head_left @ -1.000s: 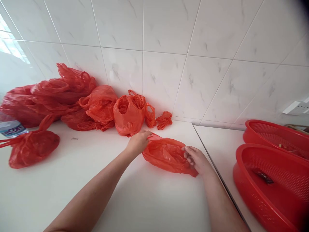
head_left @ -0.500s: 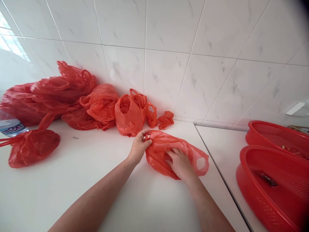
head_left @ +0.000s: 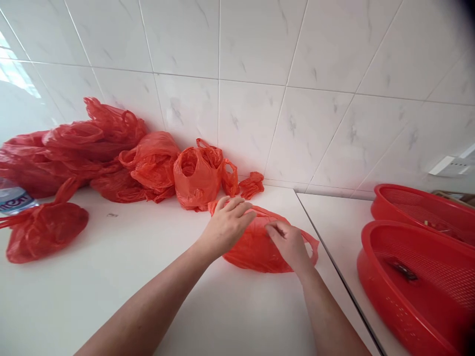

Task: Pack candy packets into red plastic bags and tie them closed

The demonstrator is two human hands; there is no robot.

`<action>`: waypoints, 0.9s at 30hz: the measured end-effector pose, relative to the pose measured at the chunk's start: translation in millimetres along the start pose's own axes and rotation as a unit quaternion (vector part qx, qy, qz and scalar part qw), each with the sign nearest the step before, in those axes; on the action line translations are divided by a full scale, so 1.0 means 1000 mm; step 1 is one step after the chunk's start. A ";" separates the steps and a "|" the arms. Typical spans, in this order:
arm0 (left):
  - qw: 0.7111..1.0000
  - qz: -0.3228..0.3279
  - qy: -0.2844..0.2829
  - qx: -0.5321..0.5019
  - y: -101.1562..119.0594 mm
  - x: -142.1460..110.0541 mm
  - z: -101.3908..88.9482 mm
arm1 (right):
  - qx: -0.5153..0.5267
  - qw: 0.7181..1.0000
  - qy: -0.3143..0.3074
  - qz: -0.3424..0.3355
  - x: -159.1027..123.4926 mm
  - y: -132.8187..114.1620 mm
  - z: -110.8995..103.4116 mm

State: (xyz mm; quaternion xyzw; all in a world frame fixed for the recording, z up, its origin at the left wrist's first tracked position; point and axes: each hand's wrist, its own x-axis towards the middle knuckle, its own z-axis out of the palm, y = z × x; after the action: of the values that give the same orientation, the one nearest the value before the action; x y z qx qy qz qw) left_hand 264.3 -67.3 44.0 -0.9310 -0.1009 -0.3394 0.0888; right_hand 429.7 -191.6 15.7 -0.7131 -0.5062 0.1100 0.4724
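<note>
A thin red plastic bag (head_left: pixel 256 252) lies spread on the white counter in front of me, one loop handle showing at its right end. My left hand (head_left: pixel 228 227) is over the bag's left part, fingers stretched out and holding nothing. Over the bag's right half, my right hand (head_left: pixel 287 242) has its fingers curled into a pinch at the upper layer of the film. The exact contact under the fingertips is hard to see. Just behind the left hand stands another red bag (head_left: pixel 196 183), bulging, and a small crumpled red bag (head_left: pixel 252 184) lies beyond.
Large red bags (head_left: pixel 74 153) are heaped along the tiled wall at left. A knotted red bag (head_left: pixel 48 230) sits nearer, beside a labelled clear bottle (head_left: pixel 17 199). Two red plastic baskets (head_left: pixel 374 237) stand at right, past a seam in the counter (head_left: pixel 111 277).
My left hand has let go of the bag's left edge and opened out over it. My right hand has drawn up from the bag's folds into a pinch. The bag lies flatter.
</note>
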 end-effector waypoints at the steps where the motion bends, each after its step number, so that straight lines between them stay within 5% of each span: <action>1: 0.999 -0.022 -0.027 0.019 -0.002 0.002 0.001 | 0.002 0.999 0.037 -0.002 0.000 0.002 -0.002; 5: 0.987 -0.144 -0.075 0.016 -0.023 0.004 0.012 | -0.039 0.982 0.183 0.006 0.005 0.022 -0.006; 8: 0.964 -0.222 -0.091 -0.116 -0.035 0.003 0.018 | -0.093 0.963 0.249 -0.051 0.008 0.034 -0.004; 12: 0.893 -0.307 -0.069 -0.322 -0.036 0.002 0.023 | -0.206 0.912 0.330 -0.132 0.009 0.032 -0.003; 15: 0.829 -0.358 -0.024 -0.429 -0.032 0.000 0.027 | -0.290 0.875 0.384 -0.055 0.011 0.032 -0.007; 17: 0.756 -0.411 0.003 -0.510 -0.031 -0.001 0.029 | -0.267 0.896 0.355 0.021 0.013 0.042 -0.012; 21: 0.583 -0.474 0.007 -0.660 -0.031 -0.007 0.034 | -0.051 0.962 0.238 0.126 0.018 0.072 -0.019; 27: 0.494 -0.484 0.012 -0.722 -0.034 -0.016 0.048 | 0.229 0.932 0.184 0.211 0.018 0.082 -0.023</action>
State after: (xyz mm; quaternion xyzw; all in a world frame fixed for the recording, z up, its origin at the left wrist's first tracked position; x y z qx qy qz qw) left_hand 273.9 -25.6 0.5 -0.4715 -0.2542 -0.2943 -0.7915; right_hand 502.9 -193.3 -31.0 -0.6838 -0.2096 0.1865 0.6736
